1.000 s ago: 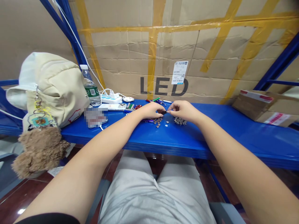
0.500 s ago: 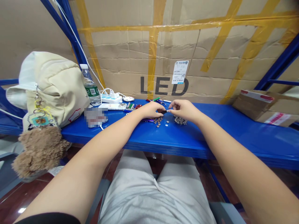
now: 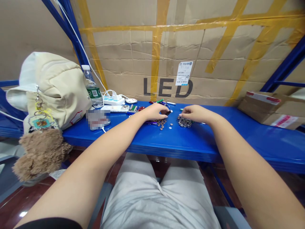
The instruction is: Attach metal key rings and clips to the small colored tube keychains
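Observation:
My left hand is closed in a pinch on a small black piece with a pale, shiny end. Just under it lie several small copper-coloured round pieces on the blue table. My right hand hovers at a pile of small silvery metal pieces, thumb and fingers together. Its fingertips touch or nearly touch the top of the pile, and I cannot make out what is between them. Two loose pale discs lie between the hands.
Pens lie behind my hands. To the left are a phone, a power strip, a water bottle and a cream bag. A cardboard box stands on the right, and a large taped carton backs the table.
My right hand has moved right, away from the left hand and over the metal pile. My left hand stays nearly in place with the black piece.

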`<act>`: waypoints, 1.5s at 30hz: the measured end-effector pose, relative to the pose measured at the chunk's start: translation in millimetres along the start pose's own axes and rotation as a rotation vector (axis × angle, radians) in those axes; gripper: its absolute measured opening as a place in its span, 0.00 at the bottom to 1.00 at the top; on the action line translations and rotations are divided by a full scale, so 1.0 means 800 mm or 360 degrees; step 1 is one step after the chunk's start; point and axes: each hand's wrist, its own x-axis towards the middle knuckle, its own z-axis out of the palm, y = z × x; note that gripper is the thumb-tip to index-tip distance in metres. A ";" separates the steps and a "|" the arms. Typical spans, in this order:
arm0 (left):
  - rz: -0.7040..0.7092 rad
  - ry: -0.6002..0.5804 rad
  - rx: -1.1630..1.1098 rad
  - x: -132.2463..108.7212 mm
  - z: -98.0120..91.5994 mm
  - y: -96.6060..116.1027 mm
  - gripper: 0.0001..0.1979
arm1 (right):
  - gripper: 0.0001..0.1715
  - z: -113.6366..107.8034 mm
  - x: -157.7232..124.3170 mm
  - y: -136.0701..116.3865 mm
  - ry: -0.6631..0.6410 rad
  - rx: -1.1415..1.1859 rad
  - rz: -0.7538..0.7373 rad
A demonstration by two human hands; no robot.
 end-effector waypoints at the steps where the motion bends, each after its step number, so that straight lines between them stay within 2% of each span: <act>1: -0.0007 0.0003 0.0002 0.000 0.000 0.000 0.16 | 0.15 0.000 0.000 0.001 -0.0087 -0.0002 -0.0015; 4: 0.0010 0.0007 0.0006 -0.001 0.000 -0.002 0.16 | 0.13 0.001 0.001 0.004 -0.0208 -0.0010 -0.0080; 17: 0.0023 -0.0020 0.0013 -0.001 0.000 -0.002 0.17 | 0.11 0.005 0.006 0.007 -0.0143 -0.0014 -0.0091; 45: 0.0014 -0.0055 0.0022 0.000 0.003 -0.003 0.18 | 0.13 0.010 0.004 -0.001 -0.0108 -0.0042 -0.0066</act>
